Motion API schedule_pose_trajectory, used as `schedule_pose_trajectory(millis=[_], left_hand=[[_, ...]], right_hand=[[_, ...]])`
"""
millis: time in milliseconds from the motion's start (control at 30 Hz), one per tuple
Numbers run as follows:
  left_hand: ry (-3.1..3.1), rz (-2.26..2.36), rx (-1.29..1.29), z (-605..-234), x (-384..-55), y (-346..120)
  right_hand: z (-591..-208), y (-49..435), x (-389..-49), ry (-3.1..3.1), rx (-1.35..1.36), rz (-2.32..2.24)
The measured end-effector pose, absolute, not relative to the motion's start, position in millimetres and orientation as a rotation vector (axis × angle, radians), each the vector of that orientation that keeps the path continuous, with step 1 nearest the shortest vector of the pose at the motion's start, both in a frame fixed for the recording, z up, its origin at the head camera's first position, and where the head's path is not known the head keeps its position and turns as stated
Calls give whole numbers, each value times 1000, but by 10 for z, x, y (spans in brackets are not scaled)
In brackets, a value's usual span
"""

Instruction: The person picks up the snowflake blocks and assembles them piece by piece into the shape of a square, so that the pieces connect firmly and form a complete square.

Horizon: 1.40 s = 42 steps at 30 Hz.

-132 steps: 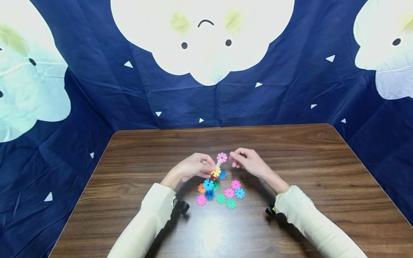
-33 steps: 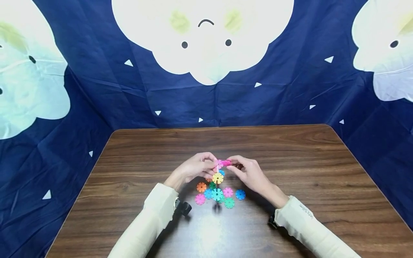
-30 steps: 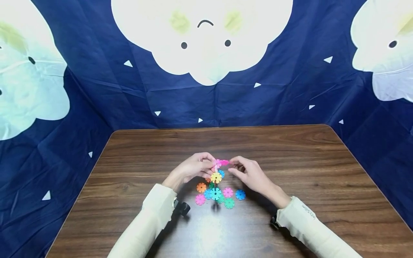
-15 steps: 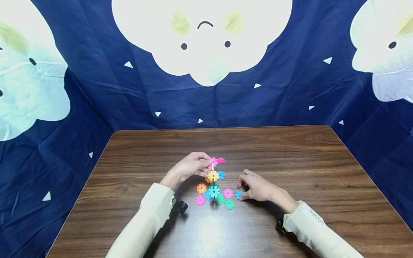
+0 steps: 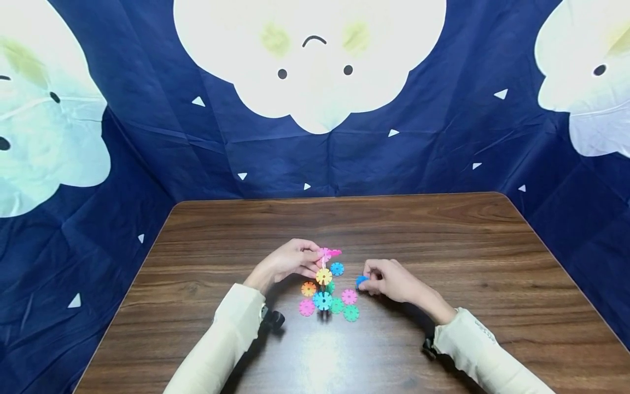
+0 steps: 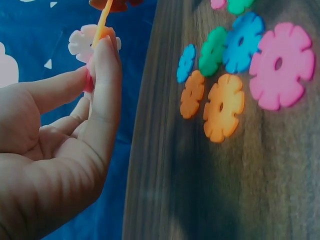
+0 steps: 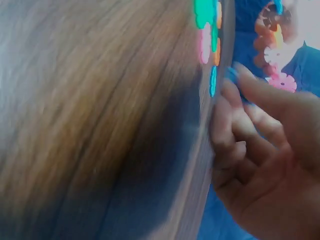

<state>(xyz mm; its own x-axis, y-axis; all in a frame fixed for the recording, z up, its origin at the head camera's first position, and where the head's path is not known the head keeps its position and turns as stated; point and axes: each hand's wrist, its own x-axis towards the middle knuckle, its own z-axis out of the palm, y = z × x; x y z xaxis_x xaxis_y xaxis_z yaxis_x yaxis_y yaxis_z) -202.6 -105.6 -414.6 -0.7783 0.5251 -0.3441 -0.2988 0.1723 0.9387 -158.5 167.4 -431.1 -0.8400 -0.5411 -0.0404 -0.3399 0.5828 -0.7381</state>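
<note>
My left hand pinches the upper end of a chain of interlocking plastic snowflake discs, between thumb and fingertips. Down the chain come pink discs, one bright pink disc sticking out rightward, then a white one, a yellow disc and a light blue disc lowest in the head view. To the right, my right hand pinches a single blue disc between thumb and index finger, apart from the chain. Its other fingers are curled in toward the palm.
Loose discs lie on the wooden table around and below the chain: a blue disc, an orange disc, a pink disc and a green disc, among several others. A dark blue cloud-print curtain hangs behind.
A bright pink disc has joined the chain's top, and my right hand has let go of it. That hand moved right and nearer, then picked up the blue disc. My left hand keeps its hold.
</note>
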Motion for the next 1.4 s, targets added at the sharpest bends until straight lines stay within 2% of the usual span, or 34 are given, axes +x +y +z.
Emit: schedule_pose_trajectory(millis=[267,433,1000,1400], left_hand=[[1810,1654,252,-4157,-1971,-1018],[1802,1640,269,-4162,-1958,-997],[1813,1622,277,-4141,-1947,-978],[1853,1625,291,-4141,-1937,-920]], right_hand=[[-4260,1593,-1666,2385,-477,-1593],[-4226,1537,-1692,2325,-407,-1693],[-4226,1477,-1699,2334,-447,-1675],[-4301,1428,-1679,2248,-456,-1821]])
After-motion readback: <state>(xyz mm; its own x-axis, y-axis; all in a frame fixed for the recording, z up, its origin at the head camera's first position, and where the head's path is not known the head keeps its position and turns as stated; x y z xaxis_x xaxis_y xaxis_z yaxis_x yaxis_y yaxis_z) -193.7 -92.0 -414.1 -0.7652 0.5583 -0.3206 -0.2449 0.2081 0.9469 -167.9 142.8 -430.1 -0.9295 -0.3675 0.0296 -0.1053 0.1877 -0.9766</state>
